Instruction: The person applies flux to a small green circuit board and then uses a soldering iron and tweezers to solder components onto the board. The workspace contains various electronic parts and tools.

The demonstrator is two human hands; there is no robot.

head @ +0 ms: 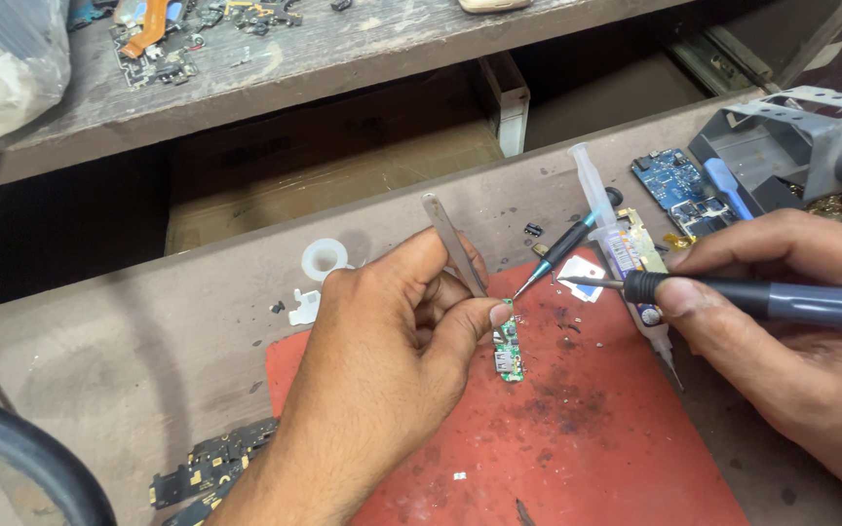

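The left hand [382, 360] pinches one pair of metal tweezers [452, 244], fingertips pressing one small green circuit board [508, 348] onto the red mat [577, 438]. The right hand [791, 331] grips one soldering iron [733, 295], tip just above the board. One syringe [604, 209] and one blue board [676, 185] lie behind.

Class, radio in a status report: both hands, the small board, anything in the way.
Left hand pinching tweezers at green board. Right hand gripping soldering iron. Syringe lies close behind.

Counter [148, 331]: you face a worn grey-brown top, scuffed, running corner to corner.
Shelf [363, 58]: raised grey board beyond the counter's far edge.
Gap [70, 224]: dark recess beneath that shelf.
Light: even, soft.
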